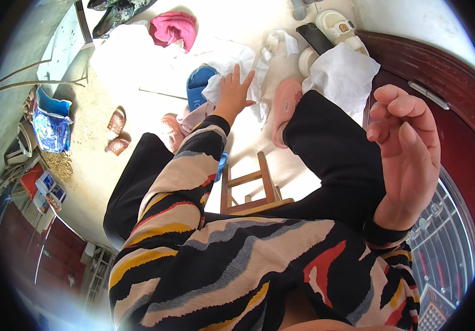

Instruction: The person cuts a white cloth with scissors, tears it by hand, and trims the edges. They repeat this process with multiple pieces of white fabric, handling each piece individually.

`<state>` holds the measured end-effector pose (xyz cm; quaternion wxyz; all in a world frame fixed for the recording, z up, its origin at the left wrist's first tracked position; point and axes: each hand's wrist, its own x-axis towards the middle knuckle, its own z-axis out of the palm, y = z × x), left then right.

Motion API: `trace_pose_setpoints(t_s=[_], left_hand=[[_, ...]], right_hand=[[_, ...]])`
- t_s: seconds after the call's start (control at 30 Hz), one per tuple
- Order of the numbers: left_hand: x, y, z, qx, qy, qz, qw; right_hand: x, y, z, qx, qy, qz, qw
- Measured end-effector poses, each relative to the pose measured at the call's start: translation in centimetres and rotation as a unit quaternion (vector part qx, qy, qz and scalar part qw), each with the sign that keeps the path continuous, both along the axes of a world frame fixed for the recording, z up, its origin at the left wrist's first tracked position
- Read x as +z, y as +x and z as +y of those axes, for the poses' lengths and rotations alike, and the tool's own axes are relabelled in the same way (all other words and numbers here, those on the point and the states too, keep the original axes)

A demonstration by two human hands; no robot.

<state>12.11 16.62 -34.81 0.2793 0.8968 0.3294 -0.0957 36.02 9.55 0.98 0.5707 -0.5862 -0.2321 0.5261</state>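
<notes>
My left hand [234, 93] reaches out over the floor, fingers spread, above or against a crumpled white cloth [212, 87]; contact cannot be told. Under that cloth's left edge is a blue slipper [200, 85], and beside my wrist lies a pale pink cloth [194, 118]. My right hand [409, 145] is raised at the right, palm up and fingers curled, with nothing visible in it. Another white cloth [340, 76] lies beyond my right knee, near a black phone-like object [314, 38]. A bright pink cloth [174, 29] is farther off, beside strongly lit white material [121, 58].
My feet wear pink slippers [285, 107]. A wooden stool [258, 176] stands between my legs. Cream clogs [332, 25] lie by the dark red door frame [427, 70]. Brown shoes [117, 130] and a blue bag [51, 124] are at the left.
</notes>
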Motion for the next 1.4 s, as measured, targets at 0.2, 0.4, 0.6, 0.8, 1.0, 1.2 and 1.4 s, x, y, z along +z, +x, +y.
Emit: trace_pose_setpoints(t_s=[0.2, 0.4, 0.6, 0.8, 1.0, 1.2, 1.4], left_hand=[[-4.0, -1.6, 0.1, -0.079, -0.030, 0.105, 0.991], [-0.7, -1.3, 3.1, 0.016, -0.207, -0.142, 0.968], [4.1, 5.5, 3.5, -0.140, -0.253, -0.230, 0.929], [-0.8, 10.4, 4.9, -0.052, -0.154, 0.039, 0.986], [-5.0, 8.0, 5.4, -0.029, -0.101, 0.072, 0.992], [-3.0, 4.3, 7.4, 0.028, -0.153, -0.047, 0.987], [-1.1, 4.1, 8.8, -0.085, 0.042, -0.045, 0.994]], right_hand=[[0.0, -0.3, 0.2, -0.010, -0.016, 0.010, 1.000], [0.6, -0.6, 0.8, 0.013, -0.023, -0.011, 1.000], [1.0, -1.0, 0.7, 0.020, -0.028, 0.011, 0.999], [0.7, -1.4, 0.8, -0.017, -0.035, 0.028, 0.999], [0.6, -1.5, 1.7, 0.005, -0.023, 0.047, 0.999], [0.5, -1.5, 1.8, 0.018, -0.009, 0.060, 0.998], [0.6, -2.3, 2.2, 0.026, -0.022, 0.073, 0.997]])
